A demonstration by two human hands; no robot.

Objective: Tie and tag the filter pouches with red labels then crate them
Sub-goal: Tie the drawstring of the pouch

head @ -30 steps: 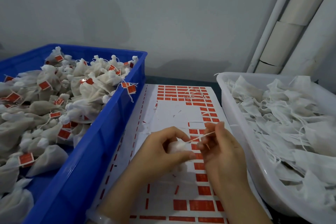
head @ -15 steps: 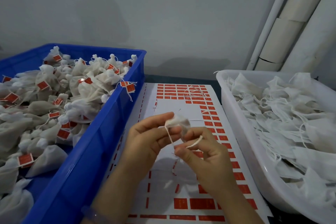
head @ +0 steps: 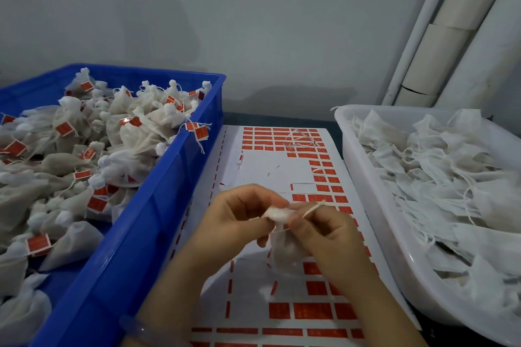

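Pouch (head: 284, 251) hangs translucent, its bunched white neck pinched in your left hand (head: 239, 217); your right hand (head: 324, 231) pinches its string (head: 313, 208).

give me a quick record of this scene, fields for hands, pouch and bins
left hand: grips the gathered neck of the pouch
right hand: pinches the string
pouch: hangs between the hands over the label sheet, no label seen on it
blue crate: left, piled with tagged pouches
white tub: right, holds untagged pouches
label sheet: between them, many labels gone
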